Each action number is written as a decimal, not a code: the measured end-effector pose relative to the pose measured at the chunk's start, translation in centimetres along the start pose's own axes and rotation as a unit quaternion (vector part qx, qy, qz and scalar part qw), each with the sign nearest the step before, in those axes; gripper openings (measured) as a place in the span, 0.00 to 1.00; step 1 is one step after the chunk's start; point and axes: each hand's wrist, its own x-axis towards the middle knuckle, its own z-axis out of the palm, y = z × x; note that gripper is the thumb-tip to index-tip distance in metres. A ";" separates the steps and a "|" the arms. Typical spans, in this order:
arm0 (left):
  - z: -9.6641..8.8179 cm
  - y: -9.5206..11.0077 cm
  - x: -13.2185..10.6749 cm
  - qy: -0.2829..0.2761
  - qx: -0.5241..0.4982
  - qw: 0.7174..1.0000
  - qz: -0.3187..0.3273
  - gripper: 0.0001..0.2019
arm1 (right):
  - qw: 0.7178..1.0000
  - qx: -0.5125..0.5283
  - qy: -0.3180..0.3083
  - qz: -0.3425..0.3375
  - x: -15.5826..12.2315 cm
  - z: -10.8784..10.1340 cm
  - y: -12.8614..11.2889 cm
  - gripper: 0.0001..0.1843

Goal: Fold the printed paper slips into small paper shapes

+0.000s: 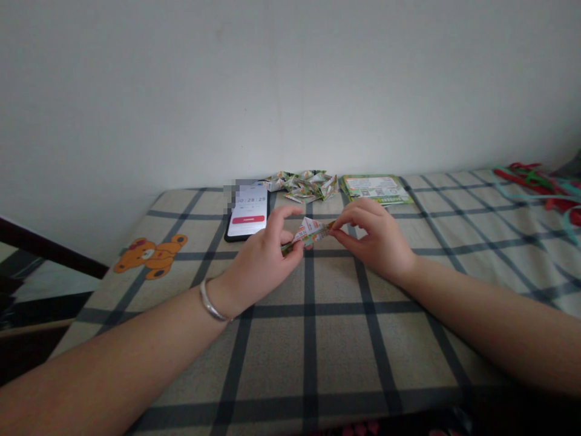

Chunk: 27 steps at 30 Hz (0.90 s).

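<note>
"Where is the folded paper (308, 229)?"

"Over the middle of the tablecloth (281, 345); the left hand (267, 249) pinches its left end, the right hand (374, 242) its right tip; a phone (247, 212) lies left."

"How will it handle?"

"Likely light, crisp, easily creased; both ends suit a gentle pinch."

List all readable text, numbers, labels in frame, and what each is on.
"0:28:29": phone screen; pixelation reaches its left end, so a leading digit may be hidden.
Red button on that screen: label too small.
Held folded paper: print too small.
Folded pieces behind: too small.
Printed stack: too small.
</note>
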 end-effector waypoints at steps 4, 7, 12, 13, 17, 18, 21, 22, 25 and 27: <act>0.0 0.0 -0.1 -0.003 -0.002 1.000 -0.011 0.25 | 0.993 -0.044 -0.066 -0.090 -0.1 0.0 -0.6 0.05; 0.1 0.0 -0.1 -0.014 -0.003 1.000 -0.003 0.26 | 0.990 -0.051 -0.078 -0.105 -0.3 0.3 -0.8 0.10; 0.1 -0.1 -0.1 -0.034 0.017 0.998 0.047 0.21 | 0.990 -0.040 -0.095 -0.099 -0.4 0.5 -0.8 0.12; 0.1 -0.2 -0.1 -0.038 0.022 0.997 0.057 0.19 | 0.990 -0.035 -0.100 -0.098 -0.3 0.5 -0.8 0.11; 0.0 -0.1 0.0 -0.041 0.033 0.996 0.067 0.11 | 0.990 -0.008 -0.106 -0.092 -0.3 0.5 -0.9 0.10; -0.1 -0.1 0.0 -0.042 0.031 0.996 0.065 0.11 | 0.990 -0.003 -0.106 -0.090 -0.2 0.5 -0.9 0.09; -0.5 0.0 0.0 -0.056 0.011 0.996 0.072 0.10 | 0.991 0.008 -0.107 -0.084 -0.2 0.4 -1.0 0.10; -0.5 0.0 0.0 -0.062 0.004 0.995 0.078 0.10 | 0.991 0.013 -0.106 -0.080 -0.2 0.4 -1.0 0.10; -0.5 -0.1 0.0 -0.059 0.003 0.995 0.085 0.12 | 0.992 0.024 -0.106 -0.067 -0.2 0.4 -1.0 0.11; -0.4 -0.3 0.1 -0.042 0.016 0.995 0.087 0.11 | 0.992 0.024 -0.108 -0.062 -0.2 0.4 -1.0 0.11</act>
